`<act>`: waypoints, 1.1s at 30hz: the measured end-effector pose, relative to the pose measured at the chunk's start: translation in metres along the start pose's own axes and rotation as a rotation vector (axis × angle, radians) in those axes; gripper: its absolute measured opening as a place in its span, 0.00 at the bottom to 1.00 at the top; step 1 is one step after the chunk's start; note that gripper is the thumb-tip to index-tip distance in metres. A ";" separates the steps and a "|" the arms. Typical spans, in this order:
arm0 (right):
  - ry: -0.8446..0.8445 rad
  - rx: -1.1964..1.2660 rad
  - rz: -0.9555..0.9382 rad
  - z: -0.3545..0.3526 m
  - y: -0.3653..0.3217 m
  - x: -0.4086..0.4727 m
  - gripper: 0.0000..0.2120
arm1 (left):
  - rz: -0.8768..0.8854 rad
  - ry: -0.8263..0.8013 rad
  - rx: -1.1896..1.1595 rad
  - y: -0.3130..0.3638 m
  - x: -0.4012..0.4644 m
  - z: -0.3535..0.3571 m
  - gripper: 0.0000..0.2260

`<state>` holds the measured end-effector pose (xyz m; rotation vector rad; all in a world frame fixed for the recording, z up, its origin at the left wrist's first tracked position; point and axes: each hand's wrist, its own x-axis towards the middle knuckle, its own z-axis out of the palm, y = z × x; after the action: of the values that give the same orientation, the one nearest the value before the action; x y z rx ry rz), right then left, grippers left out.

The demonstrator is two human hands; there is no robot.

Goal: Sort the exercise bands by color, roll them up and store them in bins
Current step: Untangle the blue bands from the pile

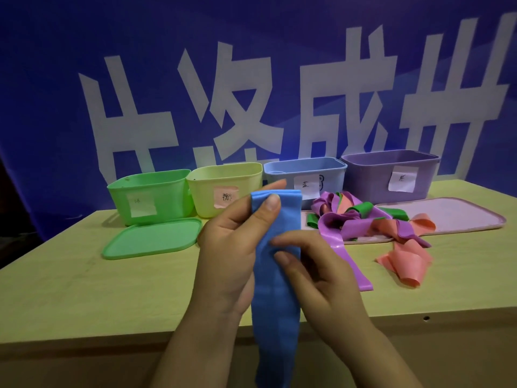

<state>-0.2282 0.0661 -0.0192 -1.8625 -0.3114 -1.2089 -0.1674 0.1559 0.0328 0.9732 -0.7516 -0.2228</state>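
A long blue band (275, 301) hangs upright in front of me, its top folded over and its tail dropping past the table's front edge. My left hand (229, 247) pinches the folded top with thumb and fingers. My right hand (316, 273) grips the band just below, fingers pressed on its front. A tangle of purple, green and pink bands (361, 219) lies at the right. Along the back stand four labelled bins: green (148, 197), yellow (223, 186), blue (305, 172) and purple (389, 175).
A green lid (151, 239) lies flat in front of the green bin. A pale pink lid (453, 217) lies at the right under part of the band pile. The wooden table (84, 289) ends at a front edge near me. A blue banner hangs behind.
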 end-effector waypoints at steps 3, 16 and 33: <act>-0.079 0.044 0.057 -0.002 0.003 -0.001 0.09 | -0.042 0.003 0.001 0.003 0.006 0.002 0.15; -0.307 0.148 0.344 0.004 0.034 -0.021 0.11 | -0.097 0.010 -0.110 0.012 0.053 0.009 0.07; -0.369 0.235 0.356 0.000 0.042 -0.019 0.26 | -0.141 -0.238 -0.254 0.010 0.070 0.010 0.12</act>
<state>-0.2115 0.0458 -0.0572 -1.8294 -0.2922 -0.5631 -0.1247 0.1202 0.0775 0.7652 -0.8485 -0.5518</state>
